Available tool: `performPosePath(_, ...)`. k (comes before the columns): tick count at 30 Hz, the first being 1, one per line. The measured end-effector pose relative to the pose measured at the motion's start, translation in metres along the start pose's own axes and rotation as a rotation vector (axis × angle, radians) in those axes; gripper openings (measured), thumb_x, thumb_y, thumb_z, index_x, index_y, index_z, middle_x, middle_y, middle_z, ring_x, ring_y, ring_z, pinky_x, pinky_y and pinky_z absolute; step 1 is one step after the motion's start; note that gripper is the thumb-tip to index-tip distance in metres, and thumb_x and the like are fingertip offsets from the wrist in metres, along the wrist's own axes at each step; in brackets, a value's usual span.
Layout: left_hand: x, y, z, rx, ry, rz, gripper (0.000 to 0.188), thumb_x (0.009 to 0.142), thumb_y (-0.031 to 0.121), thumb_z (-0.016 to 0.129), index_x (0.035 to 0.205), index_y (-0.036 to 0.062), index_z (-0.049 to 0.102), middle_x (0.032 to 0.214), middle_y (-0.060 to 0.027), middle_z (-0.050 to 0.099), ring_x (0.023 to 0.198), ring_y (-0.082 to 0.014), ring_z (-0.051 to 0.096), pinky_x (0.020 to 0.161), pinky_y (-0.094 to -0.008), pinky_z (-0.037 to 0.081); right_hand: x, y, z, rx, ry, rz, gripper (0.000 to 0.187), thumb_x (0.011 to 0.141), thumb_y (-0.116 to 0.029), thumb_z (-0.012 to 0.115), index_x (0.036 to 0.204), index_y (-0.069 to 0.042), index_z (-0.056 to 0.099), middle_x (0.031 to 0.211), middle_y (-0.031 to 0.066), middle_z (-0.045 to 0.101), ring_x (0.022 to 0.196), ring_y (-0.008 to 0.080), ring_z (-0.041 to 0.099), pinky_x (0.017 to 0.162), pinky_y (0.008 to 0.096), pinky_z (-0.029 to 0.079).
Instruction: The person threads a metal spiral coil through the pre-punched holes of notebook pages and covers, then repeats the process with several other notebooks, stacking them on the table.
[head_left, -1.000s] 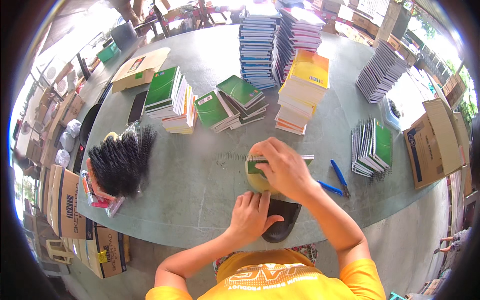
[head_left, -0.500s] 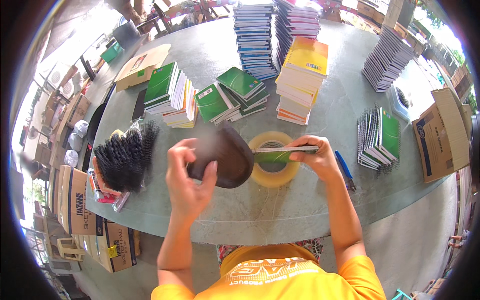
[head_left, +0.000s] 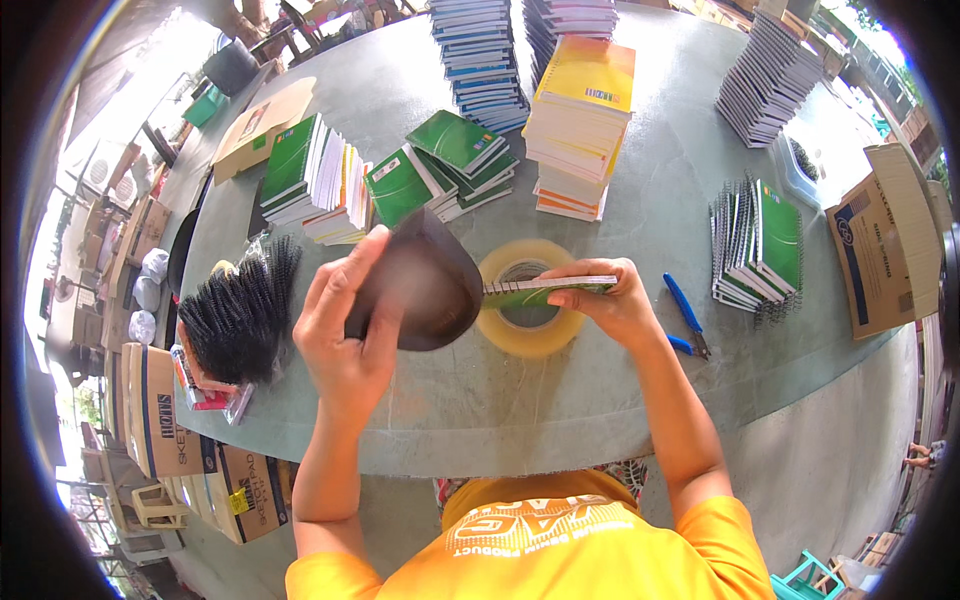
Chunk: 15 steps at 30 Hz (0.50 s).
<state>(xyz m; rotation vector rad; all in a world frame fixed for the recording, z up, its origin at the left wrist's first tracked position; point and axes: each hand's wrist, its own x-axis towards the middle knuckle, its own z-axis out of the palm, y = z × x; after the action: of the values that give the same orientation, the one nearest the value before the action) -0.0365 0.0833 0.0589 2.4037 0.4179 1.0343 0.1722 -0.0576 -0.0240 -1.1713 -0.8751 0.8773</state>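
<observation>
My left hand [head_left: 345, 320] grips a dark brown, rounded, dish-like piece [head_left: 435, 290] between thumb and fingers; a blurred spot hides part of it. Closed on a spiral notebook [head_left: 535, 296] is my right hand [head_left: 615, 300], its thumb pressing the green cover from below. The notebook is seen nearly edge-on, its wire-bound end meeting or overlapping the dark piece's right edge. Below both lies a wide roll of clear yellowish tape [head_left: 558, 335] on the grey table. Blue-handled pliers [head_left: 685, 310] rest just right of my right forearm.
Notebook stacks stand beyond my hands: green ones [head_left: 455, 140], a tall yellow one [head_left: 580, 110] and a blue-edged one [head_left: 480, 70]. Black binding coils [head_left: 240, 310] lie at left. Coil-bound green notebooks [head_left: 775, 245] and an open carton [head_left: 875, 260] sit at right.
The view has shifted, so the table's things appear higher and further left. My left fingers have straightened along the dark piece. More of the pliers shows beside my right arm.
</observation>
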Motion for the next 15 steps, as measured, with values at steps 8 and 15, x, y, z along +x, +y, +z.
performPosePath(8,0.019,0.005,0.006,0.098,0.122,0.099,0.038,0.075,0.002,0.066,0.113,0.0073,0.063,0.094,-0.0144,0.064,0.080,-0.0287,0.061,0.073,-0.0337,0.050,-0.003,-0.004,0.003,-0.059,-0.029,0.064,0.024,0.077,0.006,0.065,0.100,0.000,0.067,0.090,0.0035,0.068,0.082,0.0066,0.060,0.076,0.0228,0.049)
performPosePath(15,0.029,0.031,0.019,0.061,0.017,-0.007,0.032,0.076,0.005,0.070,0.107,0.0041,0.065,0.099,-0.0114,0.066,0.089,-0.0225,0.062,0.083,-0.0290,0.046,-0.003,0.007,-0.002,-0.082,-0.100,-0.014,0.029,0.074,0.011,0.063,0.101,0.000,0.067,0.093,0.0044,0.069,0.085,0.0086,0.061,0.078,0.0241,0.049)
